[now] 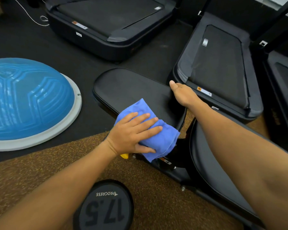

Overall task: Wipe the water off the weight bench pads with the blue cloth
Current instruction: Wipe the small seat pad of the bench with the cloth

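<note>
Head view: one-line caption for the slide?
Left hand presses blue cloth onto bench pad; right hand rests at the pad's edge.

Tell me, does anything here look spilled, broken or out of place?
Nothing stands out. The left hand presses the blue cloth flat on the bench pad, the right hand rests at its edge. No water shows on the pad.

balance dome (28, 100): blue, grey rim, sitting on the black floor at left
dumbbell (105, 206): black, reads 17.5
treadmills (110, 22): black, in the back
cable (32, 15): white, far left
</note>
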`<act>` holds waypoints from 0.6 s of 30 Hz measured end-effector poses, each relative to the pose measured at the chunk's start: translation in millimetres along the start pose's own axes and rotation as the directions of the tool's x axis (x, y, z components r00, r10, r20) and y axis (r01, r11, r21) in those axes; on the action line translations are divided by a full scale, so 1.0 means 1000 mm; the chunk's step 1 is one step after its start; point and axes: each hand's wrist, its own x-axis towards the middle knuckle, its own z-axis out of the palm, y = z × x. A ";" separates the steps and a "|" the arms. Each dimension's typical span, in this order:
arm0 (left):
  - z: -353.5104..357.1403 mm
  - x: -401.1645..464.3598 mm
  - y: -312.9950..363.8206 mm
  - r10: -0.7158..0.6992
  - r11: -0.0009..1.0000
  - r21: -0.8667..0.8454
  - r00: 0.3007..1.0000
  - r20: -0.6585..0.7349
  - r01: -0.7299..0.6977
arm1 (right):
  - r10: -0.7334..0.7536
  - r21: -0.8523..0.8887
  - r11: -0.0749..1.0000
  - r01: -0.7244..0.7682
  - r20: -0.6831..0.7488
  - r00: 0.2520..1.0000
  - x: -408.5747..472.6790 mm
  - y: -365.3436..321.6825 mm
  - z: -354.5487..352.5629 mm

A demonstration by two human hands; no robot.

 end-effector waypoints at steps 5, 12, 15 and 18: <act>-0.020 -0.017 -0.080 -0.100 0.994 -0.035 0.991 0.086 0.103 | 0.011 0.016 1.000 -0.011 0.004 1.000 0.001 0.000 -0.001; -0.036 -0.023 -0.169 -0.191 0.961 -0.146 0.947 0.260 0.234 | 0.010 0.024 1.000 -0.010 0.008 1.000 -0.002 -0.001 0.001; -0.033 -0.024 -0.171 -0.207 0.944 -0.200 0.945 0.254 0.261 | 0.010 0.038 0.999 -0.011 0.012 1.000 -0.002 -0.002 0.002; -0.034 -0.025 -0.161 -0.204 0.952 -0.173 0.945 0.256 0.253 | 0.011 0.039 0.999 -0.011 0.022 1.000 -0.003 -0.004 0.003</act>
